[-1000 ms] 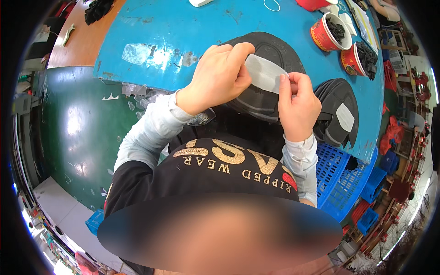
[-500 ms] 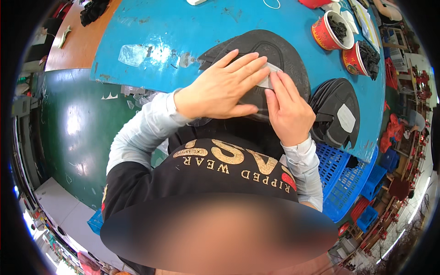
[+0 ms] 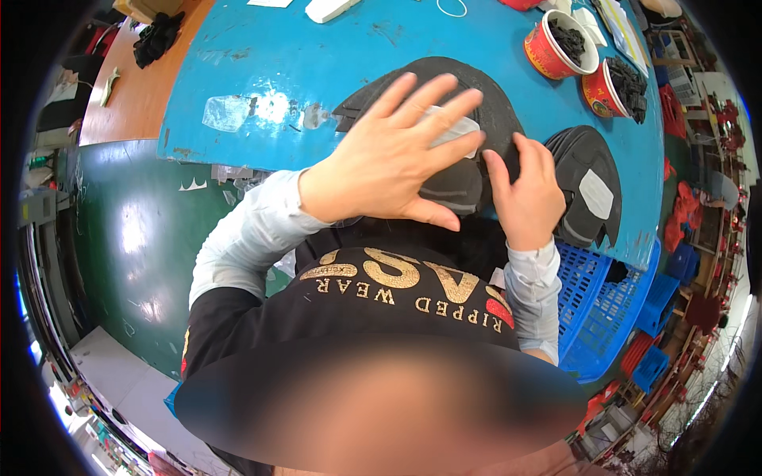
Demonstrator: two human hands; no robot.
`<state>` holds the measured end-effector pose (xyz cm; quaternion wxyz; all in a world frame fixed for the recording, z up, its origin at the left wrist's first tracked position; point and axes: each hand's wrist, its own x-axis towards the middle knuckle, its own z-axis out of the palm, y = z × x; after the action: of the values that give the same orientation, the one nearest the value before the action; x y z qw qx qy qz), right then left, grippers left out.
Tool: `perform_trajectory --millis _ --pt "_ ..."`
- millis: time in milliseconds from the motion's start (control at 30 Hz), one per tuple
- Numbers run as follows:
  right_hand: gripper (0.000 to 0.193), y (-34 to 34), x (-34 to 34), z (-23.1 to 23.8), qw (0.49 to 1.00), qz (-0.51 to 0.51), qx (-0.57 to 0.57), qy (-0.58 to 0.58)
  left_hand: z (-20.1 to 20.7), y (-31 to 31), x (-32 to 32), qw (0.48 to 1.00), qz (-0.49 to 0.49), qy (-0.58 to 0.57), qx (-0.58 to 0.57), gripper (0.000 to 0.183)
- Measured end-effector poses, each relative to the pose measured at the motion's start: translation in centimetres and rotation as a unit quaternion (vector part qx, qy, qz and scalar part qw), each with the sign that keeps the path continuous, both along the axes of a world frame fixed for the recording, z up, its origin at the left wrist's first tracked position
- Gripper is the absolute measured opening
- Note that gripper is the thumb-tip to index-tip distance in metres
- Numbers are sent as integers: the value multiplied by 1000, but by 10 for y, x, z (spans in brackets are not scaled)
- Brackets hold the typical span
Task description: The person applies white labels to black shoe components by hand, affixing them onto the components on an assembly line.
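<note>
A black, round-edged moulded piece (image 3: 496, 99) lies on the blue tabletop (image 3: 278, 47) in front of me. On its face sits a white patch (image 3: 462, 128), partly covered by my fingers. My left hand (image 3: 385, 163) is spread over the piece and the patch, its fingers apart and slightly blurred. Whether it touches the surface I cannot tell. At the piece's right edge is my right hand (image 3: 532, 194), fingers extended and thumb apart, with nothing visibly gripped. Just right of it rests a stack of similar black pieces (image 3: 570, 159), the top one bearing a white patch (image 3: 595, 194).
Two red-and-white tubs (image 3: 548, 59) (image 3: 595, 91) of black scraps stand at the far right. A clear plastic piece (image 3: 226, 113) lies on the left of the table. Blue plastic baskets (image 3: 579, 349) sit below the table's right edge. A white object (image 3: 329, 8) lies at the back.
My hands have moved apart: the left has spread its fingers, and the right has shifted rightward off the white patch to the piece's edge. More of the patch shows.
</note>
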<state>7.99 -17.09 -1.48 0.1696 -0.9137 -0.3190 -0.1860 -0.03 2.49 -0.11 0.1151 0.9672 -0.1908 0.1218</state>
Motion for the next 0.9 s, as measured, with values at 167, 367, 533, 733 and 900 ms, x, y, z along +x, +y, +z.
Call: perform_trajectory --millis 167,367,533,733,900 --pt "24 10 -3 -6 995 3 97 5 -29 -12 10 1000 -11 -18 -19 83" --pt "12 -10 -9 16 956 19 259 134 -21 -14 -4 996 -24 -79 -18 80" --pt "11 -145 51 47 873 -77 442 189 -14 -10 -18 984 -58 -133 -107 66" --pt "21 -166 73 25 949 -186 220 125 -13 -37 -7 982 -80 -107 -131 59" --pt "25 -57 10 58 735 112 582 328 9 -59 4 944 -71 -100 -306 73"
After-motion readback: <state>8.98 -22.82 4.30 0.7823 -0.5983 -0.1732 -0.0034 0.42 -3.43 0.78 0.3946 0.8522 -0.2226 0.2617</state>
